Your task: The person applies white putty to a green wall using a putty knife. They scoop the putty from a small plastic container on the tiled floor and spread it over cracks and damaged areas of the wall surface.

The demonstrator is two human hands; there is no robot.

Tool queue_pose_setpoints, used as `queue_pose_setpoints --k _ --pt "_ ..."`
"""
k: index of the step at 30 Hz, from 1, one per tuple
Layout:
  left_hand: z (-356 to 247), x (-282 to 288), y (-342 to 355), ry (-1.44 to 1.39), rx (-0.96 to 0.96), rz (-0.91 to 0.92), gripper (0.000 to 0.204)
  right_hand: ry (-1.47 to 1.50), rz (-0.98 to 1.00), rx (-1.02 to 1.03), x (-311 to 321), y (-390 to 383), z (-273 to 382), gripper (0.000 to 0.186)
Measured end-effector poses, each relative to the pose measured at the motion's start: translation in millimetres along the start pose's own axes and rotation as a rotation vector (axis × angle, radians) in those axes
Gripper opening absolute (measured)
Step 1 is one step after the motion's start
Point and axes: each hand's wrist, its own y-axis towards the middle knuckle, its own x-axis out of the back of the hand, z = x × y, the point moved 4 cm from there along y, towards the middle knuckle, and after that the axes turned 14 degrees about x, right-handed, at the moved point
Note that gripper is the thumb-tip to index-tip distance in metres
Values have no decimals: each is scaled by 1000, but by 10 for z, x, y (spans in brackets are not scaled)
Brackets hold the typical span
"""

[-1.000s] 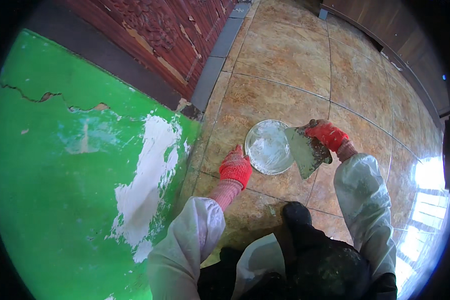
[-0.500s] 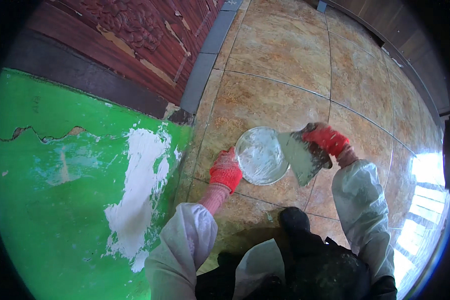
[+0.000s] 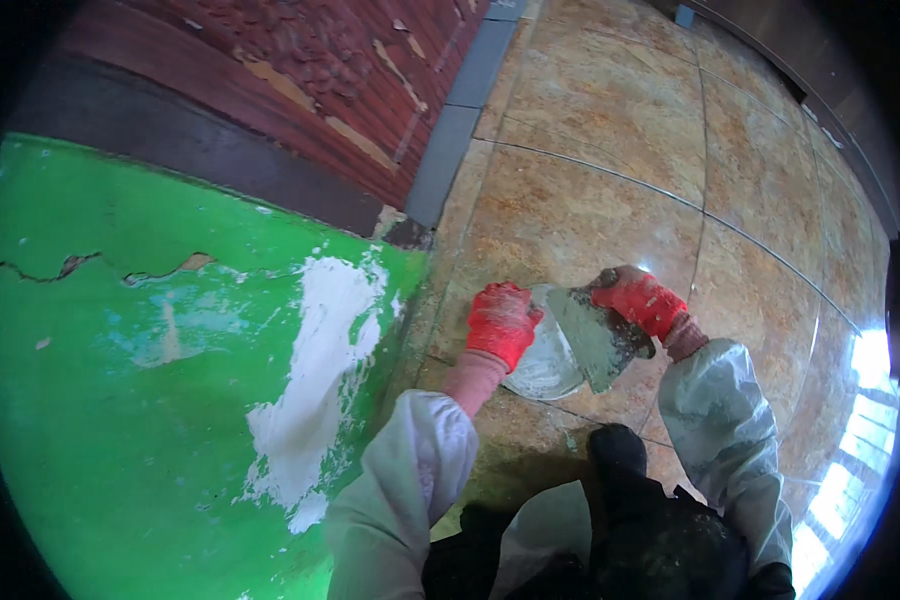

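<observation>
My left hand [image 3: 503, 322], in a red work glove, is closed on the rim of a round pale tub [image 3: 548, 372] smeared inside with white paste. My right hand [image 3: 642, 300], gloved the same way, grips a wide putty knife [image 3: 602, 345]. Its broad grey blade, streaked with paste, overlaps the right side of the tub and hides part of it. To the left, a white patch of filler [image 3: 315, 385] with ragged edges covers part of the green wall [image 3: 160, 440].
A jagged crack [image 3: 90, 268] runs across the upper green wall. Beyond it stands a dark red carved door [image 3: 310, 70] with chipped paint. Brown floor tiles [image 3: 600, 140] lie ahead, with a dark furniture edge at the far right. My dark shoe [image 3: 617, 448] is below the tub.
The view has shifted, so the wall appears further right. My left hand has come up over the tub's rim, closer to the putty knife, and the tub now looks tilted.
</observation>
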Motion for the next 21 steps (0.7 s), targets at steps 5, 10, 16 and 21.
queue_pose_setpoints --k 5,10,16,21 --pt "-134 2 -79 -2 -13 -100 36 42 -5 60 -57 -85 73 30" --pt "-187 -20 -79 -391 151 -8 37 216 -163 -89 -118 -341 314 27" --pt "-208 18 -252 -281 61 49 31 69 -127 28 -119 -573 548 26" --pt "-310 95 -362 -194 88 185 25 145 -142 14 -108 -685 500 26"
